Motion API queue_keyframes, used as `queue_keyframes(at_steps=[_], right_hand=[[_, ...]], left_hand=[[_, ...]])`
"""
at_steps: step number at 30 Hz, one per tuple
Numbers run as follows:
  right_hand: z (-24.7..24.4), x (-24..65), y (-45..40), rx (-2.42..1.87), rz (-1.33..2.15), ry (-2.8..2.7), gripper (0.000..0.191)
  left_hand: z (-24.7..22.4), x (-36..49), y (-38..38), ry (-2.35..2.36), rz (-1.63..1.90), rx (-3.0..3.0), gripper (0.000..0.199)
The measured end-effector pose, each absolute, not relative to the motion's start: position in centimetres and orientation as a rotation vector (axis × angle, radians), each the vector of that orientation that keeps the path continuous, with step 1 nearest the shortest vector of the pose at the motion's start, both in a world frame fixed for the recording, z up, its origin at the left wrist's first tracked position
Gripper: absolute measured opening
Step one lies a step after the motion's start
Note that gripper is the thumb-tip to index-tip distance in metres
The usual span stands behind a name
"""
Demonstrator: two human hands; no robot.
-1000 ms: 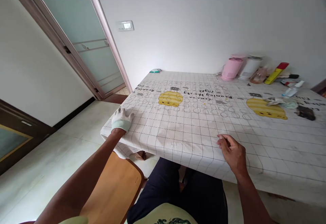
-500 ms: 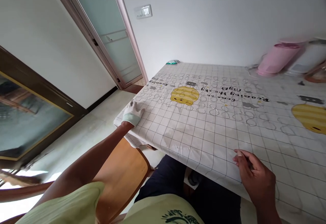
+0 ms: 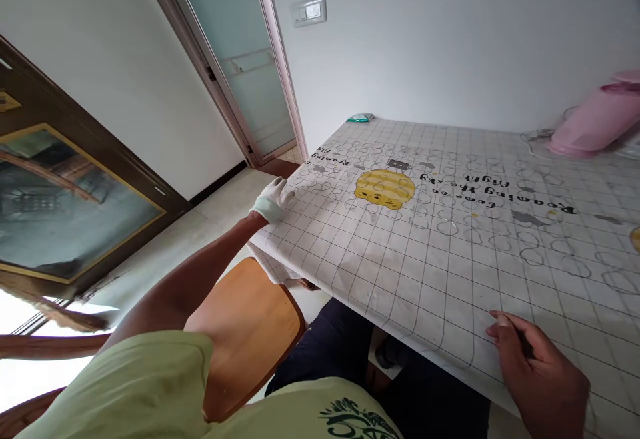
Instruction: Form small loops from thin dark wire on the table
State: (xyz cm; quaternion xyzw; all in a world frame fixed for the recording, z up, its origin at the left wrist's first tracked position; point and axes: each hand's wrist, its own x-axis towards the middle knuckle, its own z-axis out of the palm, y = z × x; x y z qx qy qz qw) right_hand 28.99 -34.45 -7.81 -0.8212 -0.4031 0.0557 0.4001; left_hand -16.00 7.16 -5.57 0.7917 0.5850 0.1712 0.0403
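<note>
My left hand (image 3: pixel 274 200) wears a white glove with a pale green cuff. It lies at the left edge of the table, fingers apart, against the tablecloth (image 3: pixel 345 252). This cloth is white with a dark grid, a yellow striped bear-face balloon (image 3: pixel 384 188) and printed lettering. Bare, my right hand (image 3: pixel 543 372) is at the near edge on the right. Its thumb and fingers are curled together, and nothing shows between the visible fingertips; the palm is partly hidden. Both hands are far apart.
A green-and-white packet (image 3: pixel 361 118) lies at the far left corner by the wall. At the far right leans a pink container (image 3: pixel 595 119) with a cord beside it. A wooden chair (image 3: pixel 253 332) stands close to the table's left front. Beyond are a glass door (image 3: pixel 240 52) and a dark-framed glass panel (image 3: pixel 75 206).
The view has turned left, shifting the scene rightward. My gloved left hand has slid farther away along the table's left edge. My right hand keeps its curled shape near the front edge.
</note>
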Motion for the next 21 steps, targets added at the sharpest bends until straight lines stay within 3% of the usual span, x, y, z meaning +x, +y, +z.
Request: queue_keyframes(at_steps=[9,21], right_hand=[[-7.5,29.1,-33.9,-2.211,0.231,-0.894,0.05],[-7.8,28.9,-33.8,-2.229,0.221,-0.882,0.053]], left_hand=[[-7.3,-10.9,15.0,1.599,0.243,2.545,0.072],[-7.7,5.8,9.6,1.09,0.387,2.732,0.064]])
